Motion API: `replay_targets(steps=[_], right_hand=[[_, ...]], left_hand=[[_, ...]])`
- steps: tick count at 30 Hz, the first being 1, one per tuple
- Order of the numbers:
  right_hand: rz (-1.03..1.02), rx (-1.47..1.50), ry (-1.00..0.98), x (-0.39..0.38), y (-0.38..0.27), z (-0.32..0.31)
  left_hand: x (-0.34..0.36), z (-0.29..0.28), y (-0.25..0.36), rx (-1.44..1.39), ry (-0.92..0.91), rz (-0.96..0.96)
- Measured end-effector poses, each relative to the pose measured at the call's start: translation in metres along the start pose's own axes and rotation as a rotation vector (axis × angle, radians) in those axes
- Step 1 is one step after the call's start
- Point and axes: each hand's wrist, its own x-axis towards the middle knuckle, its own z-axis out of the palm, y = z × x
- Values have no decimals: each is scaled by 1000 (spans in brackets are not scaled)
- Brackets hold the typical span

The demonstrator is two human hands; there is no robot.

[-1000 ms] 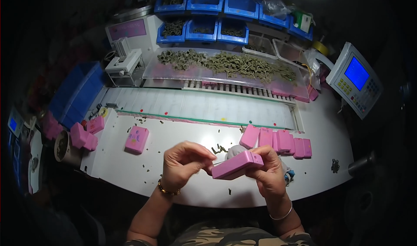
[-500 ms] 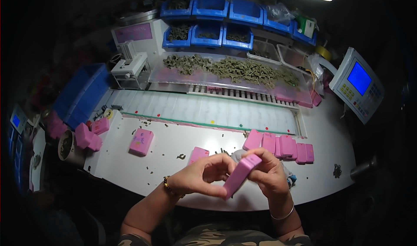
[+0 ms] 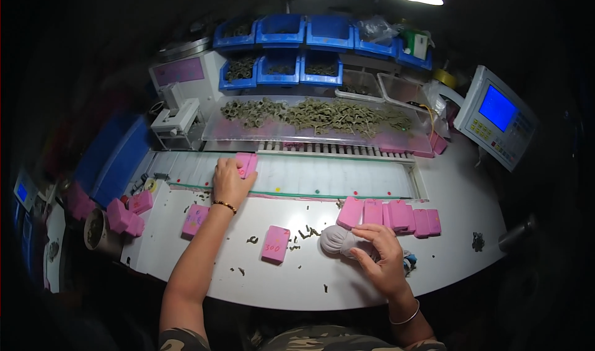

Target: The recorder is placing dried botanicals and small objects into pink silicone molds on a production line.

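My left hand [image 3: 230, 180] grips a pink box [image 3: 247, 160] over the white channelled track [image 3: 322, 180], arm stretched forward. My right hand [image 3: 378, 258] is open and curved, fingers apart, beside the grey cloth bundle [image 3: 336, 242] and overlapping it in view; whether it touches is unclear. A marked pink box [image 3: 274, 244] lies flat at the middle front of the white table [image 3: 347, 279], among scattered dark green bits. Another pink box [image 3: 192, 221] is partly behind my left forearm. Several pink boxes [image 3: 398, 214] form a row behind my right hand.
A clear tray [image 3: 310, 134] of green plant pieces lies behind the track. Blue bins [image 3: 279, 35] stand at the back. A keypad display [image 3: 496, 112] is at the right. Blue crates [image 3: 118, 146], pink boxes [image 3: 127, 217] and a round container [image 3: 95, 233] stand at the left.
The pink box once held between both hands has moved forward and left with my left hand to the track. My right hand has let go and opened. The grey bundle is more exposed.
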Motion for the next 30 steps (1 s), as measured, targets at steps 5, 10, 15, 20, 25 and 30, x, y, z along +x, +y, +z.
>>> replay_targets(steps=[5,10,15,20,25,30], right_hand=[[-56,-76,-47,-6,4,-14],[-109,-391,198,23,40,-72],[-11,-709,514,54,109,-196],[95,-920,531,82,164,-270],[174,-1019,448,96,179,-278],[26,-948,438,91,150,-243]], left_hand=[[10,-8,-25,168,-29,45],[-42,-74,56,-17,-198,78],[-106,-96,104,105,-486,351],[-126,-98,106,199,-616,311],[-134,-87,86,42,-505,303],[-126,-88,82,-542,-565,-156]])
